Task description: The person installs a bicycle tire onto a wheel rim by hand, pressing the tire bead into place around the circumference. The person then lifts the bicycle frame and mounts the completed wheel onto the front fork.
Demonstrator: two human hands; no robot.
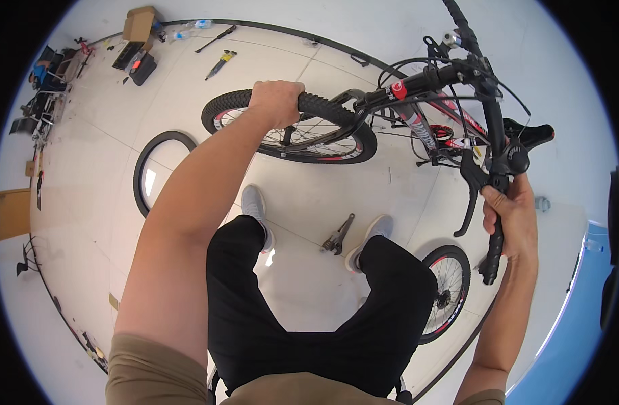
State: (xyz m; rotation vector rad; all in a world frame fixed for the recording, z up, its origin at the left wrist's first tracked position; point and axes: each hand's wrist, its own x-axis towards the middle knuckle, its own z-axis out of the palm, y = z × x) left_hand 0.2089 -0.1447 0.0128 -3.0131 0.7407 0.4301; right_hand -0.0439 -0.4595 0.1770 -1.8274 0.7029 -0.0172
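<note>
A black, red and white bicycle [412,120] stands in front of me, its handlebar [493,128] to the right. My left hand [275,102] lies over the top of the front tyre [321,106], fingers curled round the far side and partly hidden. The wheel is turned sideways, with spokes and a red-and-white rim below my wrist. My right hand [517,214] is closed round the handlebar's near grip [494,253], thumb by the clamp. Beside that hand hangs a black brake lever [469,206]. A black saddle [540,136] shows beyond the bar.
On the floor lie a loose tyre [141,172], metal tools [337,237] between my shoes, and a yellow-handled tool [221,65]. A spoked wheel [466,277] is by my right knee. A toolbox [144,69] and a cardboard box [140,25] stand far left, near more clutter.
</note>
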